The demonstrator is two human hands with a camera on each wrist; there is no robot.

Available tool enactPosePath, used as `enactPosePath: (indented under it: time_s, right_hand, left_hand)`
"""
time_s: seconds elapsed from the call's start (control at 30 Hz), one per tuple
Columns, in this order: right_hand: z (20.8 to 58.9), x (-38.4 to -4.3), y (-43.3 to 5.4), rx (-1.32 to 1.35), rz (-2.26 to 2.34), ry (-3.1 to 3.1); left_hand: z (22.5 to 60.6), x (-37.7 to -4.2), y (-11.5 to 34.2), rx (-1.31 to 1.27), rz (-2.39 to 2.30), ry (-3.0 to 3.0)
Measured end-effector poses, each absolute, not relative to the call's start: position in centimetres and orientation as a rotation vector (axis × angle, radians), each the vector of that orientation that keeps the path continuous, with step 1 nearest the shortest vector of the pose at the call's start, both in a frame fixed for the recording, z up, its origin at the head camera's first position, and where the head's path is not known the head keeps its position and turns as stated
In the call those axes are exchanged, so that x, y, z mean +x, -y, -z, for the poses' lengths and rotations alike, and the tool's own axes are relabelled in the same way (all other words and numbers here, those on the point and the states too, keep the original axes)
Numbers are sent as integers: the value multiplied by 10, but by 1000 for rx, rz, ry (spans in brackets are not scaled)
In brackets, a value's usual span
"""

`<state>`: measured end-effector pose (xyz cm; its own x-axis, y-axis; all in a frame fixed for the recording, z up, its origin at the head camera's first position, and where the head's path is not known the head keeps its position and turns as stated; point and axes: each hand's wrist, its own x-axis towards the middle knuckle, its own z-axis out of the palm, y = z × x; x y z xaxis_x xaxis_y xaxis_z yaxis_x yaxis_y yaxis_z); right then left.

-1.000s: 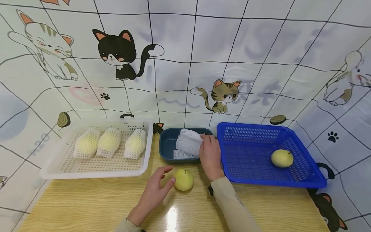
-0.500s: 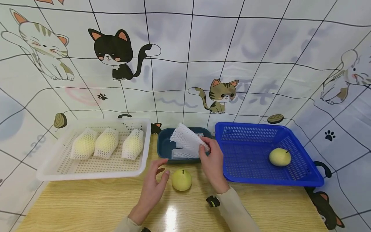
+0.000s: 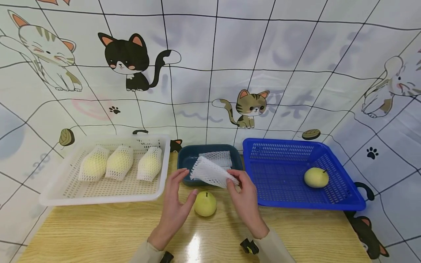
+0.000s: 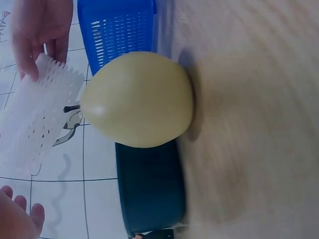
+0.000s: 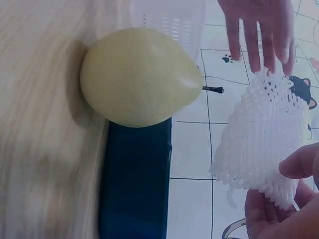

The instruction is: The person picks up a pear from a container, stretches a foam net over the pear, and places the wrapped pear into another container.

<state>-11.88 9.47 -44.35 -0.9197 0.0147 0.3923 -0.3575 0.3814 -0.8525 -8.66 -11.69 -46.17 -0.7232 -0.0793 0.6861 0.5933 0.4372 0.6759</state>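
Note:
My right hand (image 3: 245,202) pinches one end of a white foam fruit net (image 3: 210,172), which hangs tilted above the front of a dark teal tray (image 3: 189,160). To its left, my left hand (image 3: 174,210) is held with fingers apart, close to the net's other end; whether they touch cannot be told. A yellow-green pear (image 3: 205,204) stands on the table between the hands, stem up. In the right wrist view the thumb and fingers hold the net (image 5: 261,134) at its lower end. More foam net (image 3: 219,157) lies in the tray.
On the left, a white basket (image 3: 105,201) holds three pears in foam nets, one being a wrapped pear (image 3: 150,164). A blue basket (image 3: 276,179) on the right holds a bare pear (image 3: 316,178). Behind stands a cat-patterned wall covering (image 3: 194,87).
My right hand has lifted the foam net out of the tray and brought it nearer, toward the pear. My left hand has risen slightly toward the net. The pear stays on the table.

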Motion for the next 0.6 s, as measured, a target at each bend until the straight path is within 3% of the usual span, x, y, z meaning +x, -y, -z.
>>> enactPosePath:
  time_s: [0.6]
  right_hand:
    - [454, -102, -100, 353, -1548, 2322]
  left_hand:
    - [453, -97, 111, -371, 1143, 2113]
